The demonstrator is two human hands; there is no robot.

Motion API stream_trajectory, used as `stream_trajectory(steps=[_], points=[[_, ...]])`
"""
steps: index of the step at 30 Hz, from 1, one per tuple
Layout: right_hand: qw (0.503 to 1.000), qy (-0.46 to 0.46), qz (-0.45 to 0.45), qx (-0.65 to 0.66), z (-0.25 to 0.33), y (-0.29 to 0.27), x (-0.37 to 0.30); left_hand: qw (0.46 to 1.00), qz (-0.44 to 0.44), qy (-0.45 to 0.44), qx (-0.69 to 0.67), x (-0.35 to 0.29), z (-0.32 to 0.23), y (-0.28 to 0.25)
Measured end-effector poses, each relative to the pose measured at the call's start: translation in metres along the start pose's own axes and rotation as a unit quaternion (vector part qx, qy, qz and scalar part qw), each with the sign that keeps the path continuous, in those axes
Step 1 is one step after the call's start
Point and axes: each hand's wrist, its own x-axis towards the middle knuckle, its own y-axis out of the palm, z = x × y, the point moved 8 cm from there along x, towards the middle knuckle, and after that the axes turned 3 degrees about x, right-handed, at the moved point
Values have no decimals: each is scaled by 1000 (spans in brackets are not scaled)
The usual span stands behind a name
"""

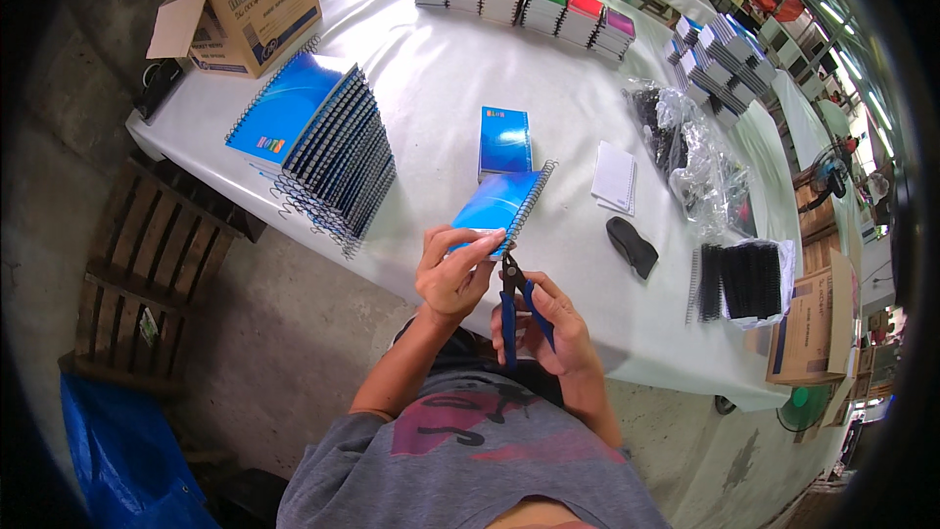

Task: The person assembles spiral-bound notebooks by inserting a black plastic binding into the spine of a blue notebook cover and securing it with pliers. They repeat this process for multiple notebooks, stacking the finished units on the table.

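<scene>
Left fingers hold one notebook, right fingers one pair of pliers.

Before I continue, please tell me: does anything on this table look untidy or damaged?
Yes, untidy: the clear plastic on the right lies crumpled, while the notebook row at the far side stands neat. I see no clear damage on the held notebook.

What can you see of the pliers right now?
The pliers have blue, plastic-looking handles and a dark, metal-looking head. The right hand holds them by the handles, which are spread, head pointing forward. Their tip is at the near end of the wire coil of the blue notebook; contact is unclear.
</scene>
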Motion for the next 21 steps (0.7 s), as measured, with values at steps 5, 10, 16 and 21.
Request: stream_trajectory(steps=[5,10,16,21], points=[[829,-185,-154,-504,41,-26,-18,969,-87,-160,-167,-5,33,-3],[518,25,-416,-747,54,-122,-79,890,-116,-354,-263,-3,60,-9],[585,-67,-391,-707,59,-120,-68,818,-84,-429,-375,-11,64,-3],[907,-335,-139,-214,67,-33,6,886,-63,-339,-310,12,32,-22]])
